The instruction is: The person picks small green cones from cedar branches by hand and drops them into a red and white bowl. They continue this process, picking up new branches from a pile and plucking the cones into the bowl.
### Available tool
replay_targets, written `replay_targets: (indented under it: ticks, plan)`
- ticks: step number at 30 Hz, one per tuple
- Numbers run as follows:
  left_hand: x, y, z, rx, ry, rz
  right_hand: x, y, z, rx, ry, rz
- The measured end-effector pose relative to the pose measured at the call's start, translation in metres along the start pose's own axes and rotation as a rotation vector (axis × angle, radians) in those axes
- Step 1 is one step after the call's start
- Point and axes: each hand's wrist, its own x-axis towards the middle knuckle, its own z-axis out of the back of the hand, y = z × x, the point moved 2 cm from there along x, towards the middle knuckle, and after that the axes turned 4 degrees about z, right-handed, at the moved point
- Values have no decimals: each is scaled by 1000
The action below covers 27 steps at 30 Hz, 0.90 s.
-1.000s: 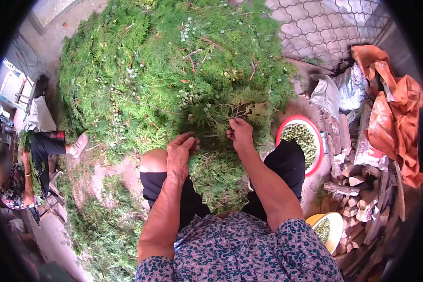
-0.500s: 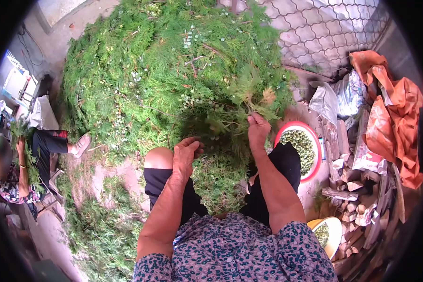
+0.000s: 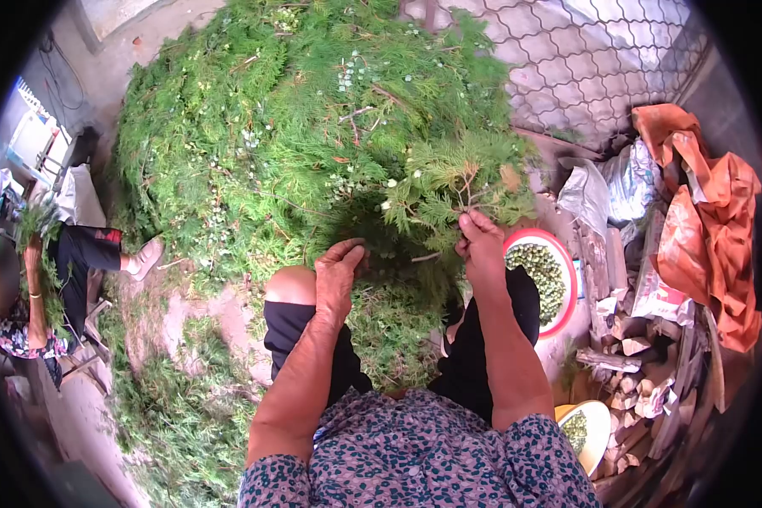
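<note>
The fingers of the right hand [image 3: 485, 245] are closed narrowly on a green sprig [image 3: 442, 171], at its stem [image 3: 467, 190]. The sprig lies just ahead of these fingers, its leaves spreading forward and to the left, over the pile [image 3: 254, 127]. The left hand [image 3: 336, 278], with curled fingers, is farther from it; I cannot tell if it holds something. Beside the right hand is a red-rimmed bowl [image 3: 572, 296].

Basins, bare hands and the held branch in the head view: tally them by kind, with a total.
Red-rimmed round basin of small green pods: 1
Yellow round basin of small green pods: 1
Wearer's bare hands, left hand and right hand: 2
Green leafy branch in the right fingers: 1
Total: 5
</note>
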Motion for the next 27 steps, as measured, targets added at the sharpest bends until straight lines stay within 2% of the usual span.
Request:
replay_targets:
  ticks: [2,3,5,6,7,9,10,12,13,15,19,20,23,25,27]
  plan:
    - [5,1,3,-15,-58,-79,-10,-3,0,199,106,-142]
    - [7,4,4,-15,-63,-78,-16,-3,-2,198,109,-146]
    - [17,19,9,-111,34,-57,-31,-4,-9,291,89,-326]
    - [62,98,49,23,57,-59,-36,-6,-14,330,74,-389]
    - [62,97,53,28,54,-60,-40,-12,-16,335,75,-393]
    - [50,85,44,972,389,-468,-47,-23,-22,409,188,-425]
    - [32,62,32,974,389,-463,-54,-19,-27,423,211,-415]
    - [-10,5,-4,-125,500,145,-54,-31,-26,423,225,-415]
    - [-14,-2,-7,-124,497,146,-53,-37,-26,422,242,-411]
    - [-16,-12,-8,-345,440,43,-56,-45,-25,391,229,-400]
    - [-6,-19,-2,-616,291,-23,-62,-65,-19,384,172,-413]
    - [2,-9,3,-656,288,-103,-64,-68,-19,385,174,-417]
    - [5,-6,5,-641,174,-62,-68,-74,-19,353,192,-413]
    - [3,-8,3,-630,211,-60,-70,-78,-19,303,115,-450]
    - [1,-12,0,-532,176,-21,-70,-76,-19,244,127,-441]
